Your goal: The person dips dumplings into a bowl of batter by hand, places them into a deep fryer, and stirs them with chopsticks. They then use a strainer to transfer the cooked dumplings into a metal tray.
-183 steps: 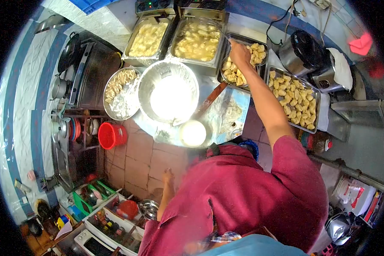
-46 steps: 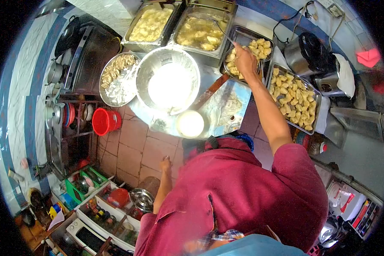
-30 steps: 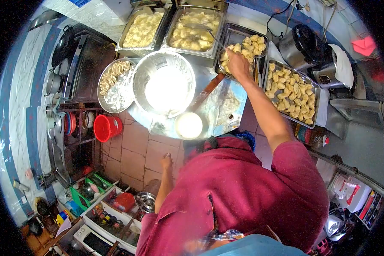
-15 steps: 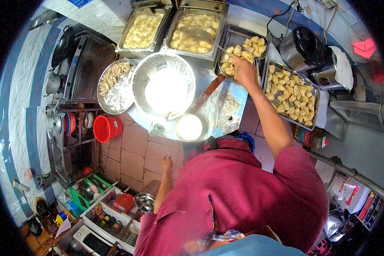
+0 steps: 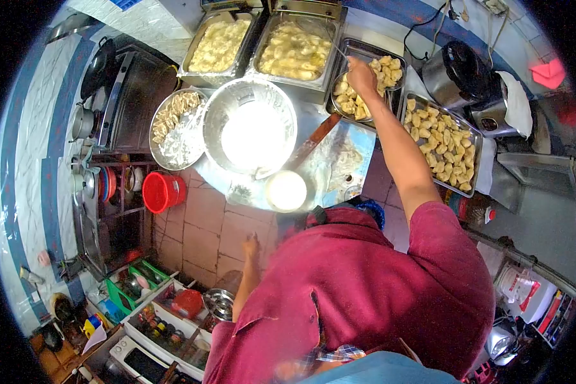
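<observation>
My right hand [image 5: 363, 78] is closed around the thin handle of a skimmer [image 5: 340, 51] at the right fryer. The skimmer's head is hard to make out among the pieces there. Pale dough pieces fry in the right fryer basin [image 5: 292, 78] and in the left fryer basin [image 5: 187, 63]. Below my right hand lies a dark tray [image 5: 400, 59] of golden fried pieces [image 5: 385, 69]. My left hand [image 5: 251, 246] hangs low over the floor, holding nothing visible, its fingers partly apart and slightly blurred.
A large metal bowl [image 5: 207, 137], a round tray with strips and flour [image 5: 187, 148], and a small bowl of white stuff [image 5: 286, 192] stand before me. A wooden handle [image 5: 317, 136] crosses the table. Another tray [image 5: 479, 160] of fried pieces stands right; a red bucket [image 5: 162, 192] left.
My right hand has moved slightly up with the skimmer, whose handle now points more steeply away and reaches towards the right fryer's back. My left hand stays low.
</observation>
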The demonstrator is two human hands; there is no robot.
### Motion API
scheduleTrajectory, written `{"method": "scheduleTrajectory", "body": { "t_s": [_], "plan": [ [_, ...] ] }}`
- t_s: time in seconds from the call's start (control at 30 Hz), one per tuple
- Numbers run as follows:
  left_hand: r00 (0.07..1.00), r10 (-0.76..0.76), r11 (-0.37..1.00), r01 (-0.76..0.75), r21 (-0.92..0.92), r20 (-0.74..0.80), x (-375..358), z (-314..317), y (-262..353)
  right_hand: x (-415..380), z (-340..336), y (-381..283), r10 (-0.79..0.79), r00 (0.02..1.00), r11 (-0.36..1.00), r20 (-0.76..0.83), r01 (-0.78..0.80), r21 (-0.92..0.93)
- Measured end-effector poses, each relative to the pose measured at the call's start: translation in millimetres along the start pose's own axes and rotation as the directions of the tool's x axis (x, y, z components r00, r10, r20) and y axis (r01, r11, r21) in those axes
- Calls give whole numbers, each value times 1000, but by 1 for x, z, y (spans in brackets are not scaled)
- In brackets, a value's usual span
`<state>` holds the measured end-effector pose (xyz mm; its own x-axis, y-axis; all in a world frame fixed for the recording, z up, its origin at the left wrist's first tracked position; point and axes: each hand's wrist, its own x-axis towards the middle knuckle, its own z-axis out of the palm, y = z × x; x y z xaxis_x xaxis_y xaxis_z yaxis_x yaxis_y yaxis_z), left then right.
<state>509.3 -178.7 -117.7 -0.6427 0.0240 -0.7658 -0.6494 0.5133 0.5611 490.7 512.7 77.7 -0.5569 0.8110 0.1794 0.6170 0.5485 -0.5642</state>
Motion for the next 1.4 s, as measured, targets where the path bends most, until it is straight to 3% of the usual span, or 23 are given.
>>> {"method": "scheduleTrajectory", "body": {
  "t_s": [0.1,0.2,0.3,0.43,0.57,0.63,0.8,0.97,1.17,1.2,1.4],
  "plan": [
    [998,-52,999,53,-6,28,-1,-2,-12,-1,1,-1,17,1000,999,12,-17,36],
    [995,-97,995,97,-4,27,-7,0,-13,1,-3,-5,136,987,976,82,-148,163],
    [1000,-28,1000,28,14,-1,-8,2,-10,5,-18,-8,316,899,880,305,-398,261],
    [999,15,997,-18,71,43,7,-7,12,7,-25,1,268,906,835,328,-388,390],
    [991,119,986,-125,-110,-60,-7,8,75,15,-6,18,227,902,812,368,-384,440],
    [984,163,973,-171,-153,-66,-5,10,104,22,-1,30,234,854,719,464,-473,508],
    [900,431,898,-420,131,-66,-13,32,188,25,-7,27,232,670,262,705,-741,618],
    [849,524,778,-510,365,70,-25,47,247,22,-6,22,227,629,124,744,-776,618],
    [791,579,549,-558,622,198,-12,64,263,5,-3,22,186,650,9,737,-751,660],
    [815,549,592,-537,601,187,-12,66,264,2,-2,21,197,651,4,733,-748,664],
    [830,507,556,-522,647,234,2,73,266,-7,2,5,257,658,22,708,-737,676]
  ]
}}
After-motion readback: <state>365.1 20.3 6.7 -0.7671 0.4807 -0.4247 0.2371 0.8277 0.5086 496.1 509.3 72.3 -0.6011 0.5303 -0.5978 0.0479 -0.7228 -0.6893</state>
